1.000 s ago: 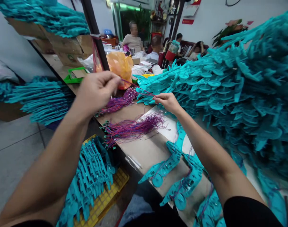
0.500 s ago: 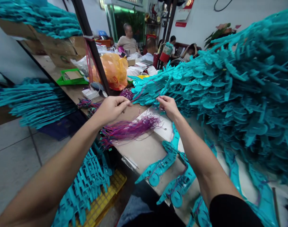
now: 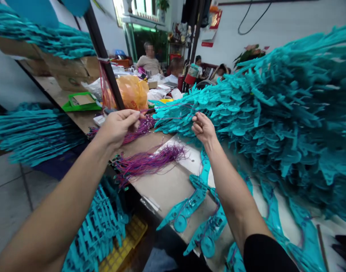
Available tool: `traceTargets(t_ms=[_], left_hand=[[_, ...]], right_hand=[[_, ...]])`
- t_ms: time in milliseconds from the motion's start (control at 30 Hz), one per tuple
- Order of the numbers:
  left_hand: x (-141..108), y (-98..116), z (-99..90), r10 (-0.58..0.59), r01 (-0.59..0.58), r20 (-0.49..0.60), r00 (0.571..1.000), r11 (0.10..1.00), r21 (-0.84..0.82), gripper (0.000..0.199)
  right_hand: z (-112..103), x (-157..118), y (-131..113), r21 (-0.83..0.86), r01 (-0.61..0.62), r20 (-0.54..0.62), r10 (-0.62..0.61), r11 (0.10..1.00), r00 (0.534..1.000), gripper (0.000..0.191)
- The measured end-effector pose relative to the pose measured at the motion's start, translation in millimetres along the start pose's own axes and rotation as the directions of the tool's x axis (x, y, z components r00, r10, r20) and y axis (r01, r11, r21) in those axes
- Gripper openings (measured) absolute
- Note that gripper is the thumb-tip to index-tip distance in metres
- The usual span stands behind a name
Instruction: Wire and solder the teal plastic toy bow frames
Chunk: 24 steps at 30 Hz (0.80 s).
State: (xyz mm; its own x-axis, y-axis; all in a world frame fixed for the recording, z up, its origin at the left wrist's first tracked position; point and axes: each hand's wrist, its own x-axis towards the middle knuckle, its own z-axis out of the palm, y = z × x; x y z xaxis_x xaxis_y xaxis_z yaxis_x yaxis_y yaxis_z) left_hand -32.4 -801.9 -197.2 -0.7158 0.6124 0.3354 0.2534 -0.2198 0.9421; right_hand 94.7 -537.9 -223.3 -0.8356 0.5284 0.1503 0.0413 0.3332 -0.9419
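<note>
My left hand (image 3: 123,124) is closed in a pinch on thin purple-red wires (image 3: 168,118) above the table. The strands stretch out to the right in front of the large turquoise pile. At their other side my right hand (image 3: 203,127) has its fingertips pressed together on a wire end. Below and between my hands lies a loose bundle of purple and red wires (image 3: 150,160). A second wire bundle (image 3: 140,130) sits partly hidden behind my left hand. Turquoise curved plastic parts (image 3: 186,206) with wires along them lie under my right forearm.
A tall heap of turquoise parts (image 3: 275,105) fills the right side. More are stacked in a yellow crate (image 3: 133,236) at lower left. An orange plastic bag (image 3: 133,92), a green tray (image 3: 80,101) and a dark post (image 3: 104,53) stand beyond. Several people sit at the back.
My hands have moved farther apart, the left one toward the left, and the thin wires now show stretched between them. The view has shifted slightly.
</note>
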Motion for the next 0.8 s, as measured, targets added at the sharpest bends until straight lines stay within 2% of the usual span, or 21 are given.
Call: traceTargets(t_ms=[100,200,267,333,433,533,600,633,700,767,800], left_hand=[[5.9,2.4,2.1,-0.018,0.019,0.015,1.000,0.999,-0.041,0.023],[9.0,3.6,6.7,-0.072,0.076,0.060,0.996,0.995,-0.069,0.016],[12.1,4.0,8.5,-0.094,0.102,0.070,0.993,0.988,-0.113,0.012],[17.7,4.6,10.0,-0.098,0.105,0.050,0.994,0.983,-0.149,0.011],[32.1,6.2,19.9,-0.096,0.104,0.067,0.993,0.987,-0.121,0.014],[55.8,8.4,48.5,-0.016,0.023,0.139,0.990,0.999,-0.050,0.019],[79.3,10.2,77.8,0.078,-0.082,0.162,0.984,0.997,0.016,0.022],[93.7,11.1,94.4,0.128,-0.138,0.159,0.979,0.989,0.058,0.023],[126.6,12.4,128.0,0.217,-0.235,0.130,0.967,0.961,0.148,0.026],[161.2,11.9,158.5,0.280,-0.291,0.081,0.957,0.926,0.241,0.029],[177.3,10.5,171.4,0.304,-0.308,0.059,0.951,0.905,0.294,0.030]], right_hand=[[-1.9,-5.2,-7.4,-0.045,-0.001,0.001,0.002,0.999,1.000,0.028],[-6.3,-17.6,-18.9,0.084,0.051,-0.021,-0.049,0.995,0.999,0.029],[-16.3,-35.9,-27.5,0.169,0.074,0.002,-0.076,0.983,0.997,0.027],[-35.0,-63.4,-35.3,0.169,0.059,0.057,-0.069,0.984,0.996,0.025],[-79.6,-113.3,-45.4,0.043,0.002,0.080,-0.005,0.999,0.997,0.025],[-133.1,-152.7,-54.5,-0.158,-0.065,-0.036,0.060,0.985,0.998,0.029],[-164.4,-163.6,-59.2,-0.237,-0.037,-0.190,-0.009,0.971,0.982,0.033],[-177.2,-163.7,-60.5,-0.273,-0.001,-0.270,-0.076,0.962,0.960,0.035],[-196.9,-155.0,-60.6,-0.405,0.070,-0.393,-0.243,0.912,0.887,0.034],[-210.1,-138.8,-57.1,-0.615,0.093,-0.423,-0.426,0.783,0.800,0.027],[-214.9,-129.8,-54.4,-0.728,0.075,-0.397,-0.508,0.682,0.765,0.025]])
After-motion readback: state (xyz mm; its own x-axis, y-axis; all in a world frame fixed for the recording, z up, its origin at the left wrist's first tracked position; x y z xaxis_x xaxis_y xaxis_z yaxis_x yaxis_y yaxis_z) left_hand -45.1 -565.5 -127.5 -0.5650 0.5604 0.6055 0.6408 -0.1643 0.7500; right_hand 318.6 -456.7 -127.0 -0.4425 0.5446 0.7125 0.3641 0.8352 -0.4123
